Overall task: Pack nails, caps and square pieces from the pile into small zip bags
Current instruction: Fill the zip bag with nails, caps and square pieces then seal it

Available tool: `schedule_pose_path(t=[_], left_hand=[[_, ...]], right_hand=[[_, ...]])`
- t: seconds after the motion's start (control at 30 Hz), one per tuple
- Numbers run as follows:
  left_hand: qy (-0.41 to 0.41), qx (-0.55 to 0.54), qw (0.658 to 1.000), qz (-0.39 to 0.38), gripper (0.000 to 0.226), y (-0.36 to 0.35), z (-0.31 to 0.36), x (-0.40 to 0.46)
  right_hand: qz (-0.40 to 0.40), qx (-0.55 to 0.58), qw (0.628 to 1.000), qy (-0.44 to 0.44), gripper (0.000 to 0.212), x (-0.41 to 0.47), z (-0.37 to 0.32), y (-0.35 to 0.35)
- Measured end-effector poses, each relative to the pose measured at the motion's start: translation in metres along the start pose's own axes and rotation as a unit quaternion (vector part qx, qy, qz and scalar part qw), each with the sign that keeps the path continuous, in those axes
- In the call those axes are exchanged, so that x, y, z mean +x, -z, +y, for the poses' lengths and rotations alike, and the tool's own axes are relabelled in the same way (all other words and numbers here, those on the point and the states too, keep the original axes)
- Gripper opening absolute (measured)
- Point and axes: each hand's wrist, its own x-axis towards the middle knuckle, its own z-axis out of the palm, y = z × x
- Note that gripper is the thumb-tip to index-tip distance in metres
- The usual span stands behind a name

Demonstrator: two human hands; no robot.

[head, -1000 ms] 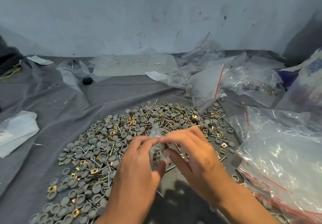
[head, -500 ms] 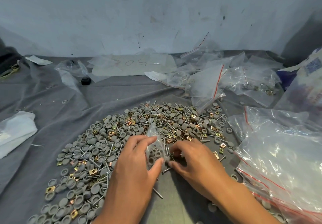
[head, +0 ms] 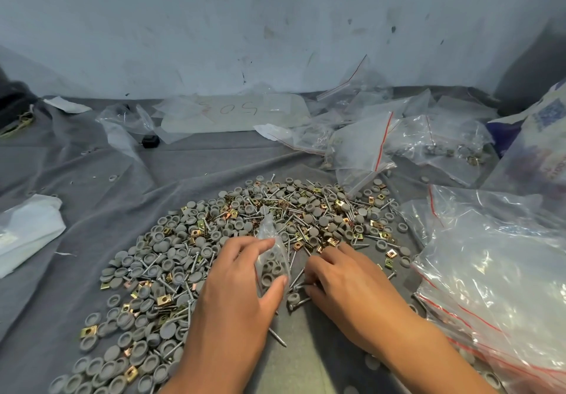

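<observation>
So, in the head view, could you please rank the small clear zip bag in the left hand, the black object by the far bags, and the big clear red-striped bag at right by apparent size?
1. Big clear red-striped bag, though nearness inflates it.
2. Small clear zip bag, holding grey caps.
3. Small black object, farther away, so its true size is unsure.

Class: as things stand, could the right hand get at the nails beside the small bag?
Probably yes: the right hand already rests on the loose nails, uncovered beside the small bag that the left hand holds.

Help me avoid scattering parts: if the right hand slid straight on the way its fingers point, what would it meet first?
Probably the loose nails at the right hand fingertips, then the small zip bag held by the left hand; depth is unclear.
</observation>
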Motion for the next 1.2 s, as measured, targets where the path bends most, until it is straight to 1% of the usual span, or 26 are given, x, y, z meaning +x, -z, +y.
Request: schedule_pose_path(t=[0.13,0.23,0.3,0.43,0.5,0.53,0.6,0.63,0.67,0.73,0.8,0.83,0.97,1.03,1.1,1.13,1.2], left_hand=[[0.002,0.005,1.0,-0.003,0.057,-0.001,0.001,0.001],[0.004,0.0,1.0,-0.003,0.059,-0.001,0.002,0.001],[0.005,0.001,1.0,-0.004,0.059,-0.001,0.002,0.001],[0.003,0.011,1.0,-0.006,0.058,-0.002,0.002,0.0],[0.0,0.014,1.0,-0.006,0.058,-0.001,0.002,0.0],[-0.001,0.014,1.0,-0.005,0.058,-0.001,0.001,-0.001],[-0.004,0.013,1.0,-0.006,0.058,0.0,0.001,-0.001],[-0.007,0.01,1.0,-0.006,0.057,0.0,0.001,-0.001],[-0.011,0.008,1.0,-0.007,0.056,0.0,0.002,0.0],[-0.015,0.006,1.0,-0.014,0.056,-0.001,0.003,0.0],[-0.017,0.007,1.0,-0.019,0.06,-0.003,0.003,-0.001],[-0.017,0.007,1.0,-0.02,0.061,-0.003,0.003,-0.001],[-0.028,-0.014,1.0,-0.001,0.051,-0.001,0.004,-0.001],[-0.028,-0.014,0.999,0.004,0.05,0.0,0.003,-0.001],[-0.023,-0.009,1.0,0.014,0.053,0.0,0.0,-0.001],[-0.02,-0.008,1.0,0.02,0.054,0.0,-0.001,-0.001],[-0.016,-0.007,0.999,0.027,0.056,0.002,-0.002,0.001]], right_hand=[[-0.007,-0.032,0.999,0.008,0.024,-0.006,0.0,0.0],[-0.016,-0.033,0.999,0.023,0.013,-0.007,0.002,0.003],[-0.017,-0.019,0.999,0.027,0.011,-0.007,0.005,0.004],[0.008,0.001,0.999,0.038,0.021,-0.006,0.01,-0.005],[0.042,0.087,0.995,0.012,0.025,-0.001,0.012,-0.002],[0.078,0.144,0.987,0.003,0.025,0.001,0.011,0.001],[0.155,0.269,0.951,0.016,0.018,0.004,0.006,0.009],[0.178,0.319,0.931,0.027,0.015,0.003,0.001,0.012],[0.188,0.343,0.919,0.039,0.011,0.002,-0.004,0.015],[0.215,0.306,0.924,0.074,0.006,0.001,-0.015,0.015],[0.24,0.25,0.934,0.091,0.012,0.003,-0.021,0.01],[0.244,0.24,0.936,0.086,0.014,0.004,-0.021,0.007],[0.243,0.241,0.938,0.053,0.021,0.005,-0.018,0.005],[0.236,0.267,0.933,0.055,0.018,0.006,-0.014,0.006],[0.221,0.27,0.936,0.042,0.015,0.007,-0.005,0.004],[0.198,0.251,0.947,0.034,0.015,0.008,0.0,0.002],[0.121,0.173,0.977,0.027,0.017,0.008,0.008,-0.003]])
